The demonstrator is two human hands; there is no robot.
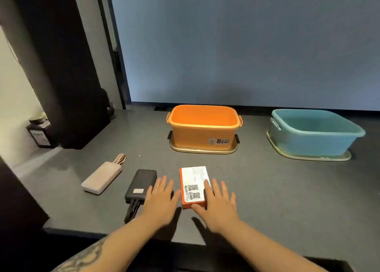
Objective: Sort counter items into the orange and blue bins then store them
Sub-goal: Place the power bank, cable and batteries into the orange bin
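Note:
An orange box with a white barcode label (193,181) lies on the grey counter (287,189) near its front edge. My right hand (219,204) is spread flat at the box's right side, with forefinger and thumb over its edge. My left hand (162,199) is spread flat just left of the box, between it and a black power bank (140,186) with black cables. A pale pink power bank (101,180) with a looped cord lies further left. The orange bin (204,127) and the blue bin (312,133) stand at the back, each on a lid, both showing no contents.
A dark cabinet block (67,76) rises at the left, with a small dark jar (40,132) beside it. A blue-grey wall panel (246,45) backs the counter. The counter's front edge runs just below my wrists.

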